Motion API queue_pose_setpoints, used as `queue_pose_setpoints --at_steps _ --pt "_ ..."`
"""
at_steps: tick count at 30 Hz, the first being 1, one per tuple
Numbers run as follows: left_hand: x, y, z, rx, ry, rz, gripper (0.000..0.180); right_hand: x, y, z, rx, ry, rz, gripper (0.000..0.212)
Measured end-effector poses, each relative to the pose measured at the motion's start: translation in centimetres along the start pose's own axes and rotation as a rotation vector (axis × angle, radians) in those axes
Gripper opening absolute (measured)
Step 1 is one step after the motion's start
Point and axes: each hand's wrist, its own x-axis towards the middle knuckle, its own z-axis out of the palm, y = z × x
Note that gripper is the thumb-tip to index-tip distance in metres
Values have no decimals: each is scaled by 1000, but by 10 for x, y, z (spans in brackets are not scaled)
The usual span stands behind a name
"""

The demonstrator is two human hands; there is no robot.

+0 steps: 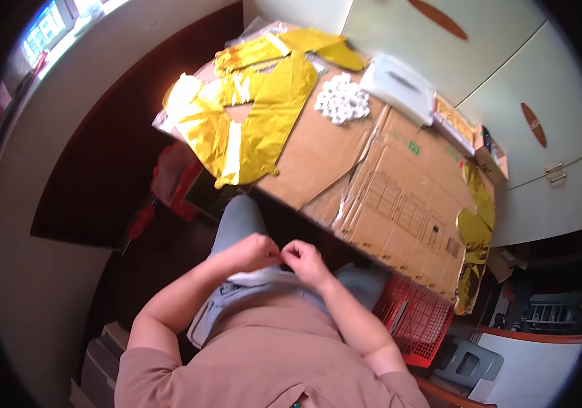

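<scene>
My left hand (259, 252) and my right hand (306, 262) meet in front of my waist, above my lap. Both have their fingers closed and pinched together, nearly touching. Whatever lies between the fingertips is too small or hidden to make out. Beyond them, flat gold foil balloons (274, 102) lie overlapping on the cardboard-covered table (318, 153). To their right sits a pile of small white pieces (342, 99). Another gold foil piece (475, 234) hangs over the table's right end.
A white plastic lid or tray (397, 88) and a long narrow box (454, 124) line the table's back edge, before pale cabinets (488, 54). Below the table's right side stands a red basket (416, 319), with a grey stool (469, 360) beside it.
</scene>
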Motion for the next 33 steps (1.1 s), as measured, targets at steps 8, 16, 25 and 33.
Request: queue_pose_setpoints --at_steps 8,16,25,33 --pt "3 127 -70 -418 188 447 6 -49 -123 -35 1081 -218 -87 32" --pt "5 125 -102 -84 333 365 8 -54 -126 -78 75 168 -251 15" --pt "4 143 -81 -1479 188 68 21 -62 -129 -70 -44 8 -466 6" --pt "-3 152 -59 -710 -117 413 12 -46 -173 -116 -239 24 -556 9"
